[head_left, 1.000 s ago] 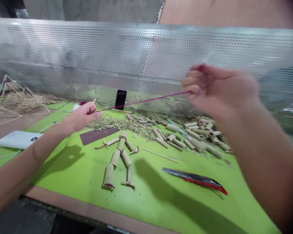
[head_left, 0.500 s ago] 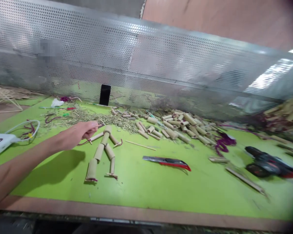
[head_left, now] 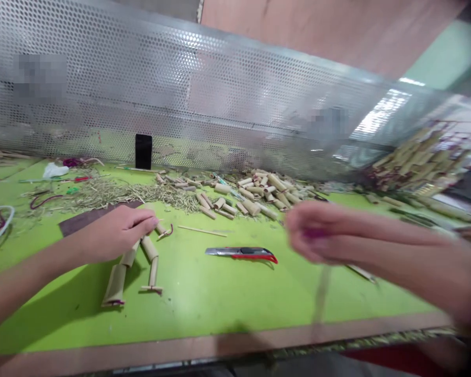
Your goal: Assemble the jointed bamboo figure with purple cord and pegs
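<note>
1. Left hand [head_left: 120,233] curled nearly shut, my fingertips drawn together over the upper part of the bamboo figure [head_left: 149,247]. My hand hides that part, so I cannot tell whether I am gripping the figure or only resting on it.
2. Right hand [head_left: 317,233] blurred and well apart from my left, above the green work surface [head_left: 204,309]. Its fingers are pinched closed around a bit of magenta cord [head_left: 310,233]. Below this hand hangs a pale strand [head_left: 322,298], too blurred for me to identify.
3. Figure lying flat on the work surface, built from bamboo tubes. Its two legs point toward me, and one short arm with a small tied end sticks out just beside my left fingertips.
4. Dark brown mat [head_left: 82,226] partly under my left hand, with a long spread of bamboo shavings [head_left: 133,193] beyond it. A thin bamboo stick [head_left: 202,231] lies between the figure and a red-handled utility knife [head_left: 241,254].
5. Heap of cut bamboo tubes [head_left: 251,193] past the knife, nearer my right hand than my left.
6. Black phone [head_left: 143,152] standing upright against a perforated metal screen [head_left: 180,89] at the far edge, with a bundle of bamboo tubes [head_left: 416,159] off to the right.
</note>
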Demonstrator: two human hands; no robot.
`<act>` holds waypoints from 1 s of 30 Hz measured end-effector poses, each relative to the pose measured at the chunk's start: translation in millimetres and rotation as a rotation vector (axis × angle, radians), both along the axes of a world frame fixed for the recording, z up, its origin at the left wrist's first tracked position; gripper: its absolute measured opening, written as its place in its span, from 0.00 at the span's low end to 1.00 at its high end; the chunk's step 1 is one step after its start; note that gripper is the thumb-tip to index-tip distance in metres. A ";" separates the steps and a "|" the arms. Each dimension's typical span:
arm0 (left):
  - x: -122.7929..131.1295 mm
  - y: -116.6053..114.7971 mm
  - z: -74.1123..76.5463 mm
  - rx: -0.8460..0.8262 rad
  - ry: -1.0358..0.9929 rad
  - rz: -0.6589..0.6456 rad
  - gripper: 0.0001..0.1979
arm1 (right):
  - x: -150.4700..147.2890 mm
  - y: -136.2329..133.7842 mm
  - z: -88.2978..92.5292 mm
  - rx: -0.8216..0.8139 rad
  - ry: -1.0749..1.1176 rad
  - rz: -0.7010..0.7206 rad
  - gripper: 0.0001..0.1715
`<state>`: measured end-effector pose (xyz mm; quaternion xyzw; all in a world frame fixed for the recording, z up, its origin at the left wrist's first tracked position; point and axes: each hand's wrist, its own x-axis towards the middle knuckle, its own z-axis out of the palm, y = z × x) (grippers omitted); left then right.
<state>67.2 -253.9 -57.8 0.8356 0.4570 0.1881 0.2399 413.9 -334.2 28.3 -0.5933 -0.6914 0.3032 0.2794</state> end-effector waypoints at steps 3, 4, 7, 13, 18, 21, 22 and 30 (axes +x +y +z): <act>6.1 -3.4 -4.2 0.002 -0.026 -0.020 0.25 | -38.9 42.9 -31.9 -0.194 0.037 0.302 0.12; 7.0 -4.0 -6.6 0.001 -0.033 -0.032 0.25 | -52.4 57.8 -44.6 -0.218 0.081 0.336 0.12; 7.4 -3.7 -16.7 0.019 -0.057 -0.072 0.24 | -82.8 87.6 -81.1 -0.234 0.265 0.303 0.13; 9.3 -4.4 -34.2 -0.040 -0.180 -0.045 0.18 | -92.8 87.1 -124.4 -0.209 0.253 0.226 0.23; 19.3 -13.2 -37.9 -0.347 -0.317 0.073 0.25 | -94.7 82.6 -135.2 -0.316 0.397 0.327 0.27; 25.8 -21.0 -38.8 -0.455 -0.368 0.072 0.32 | -99.0 78.2 -134.0 -0.326 0.468 0.469 0.30; 27.6 -23.4 -38.8 -0.458 -0.373 0.061 0.33 | -100.4 76.0 -132.6 -0.297 0.441 0.510 0.31; 33.8 -28.3 -39.4 -0.390 -0.270 0.026 0.29 | -107.6 62.8 -123.4 -0.070 0.088 0.563 0.24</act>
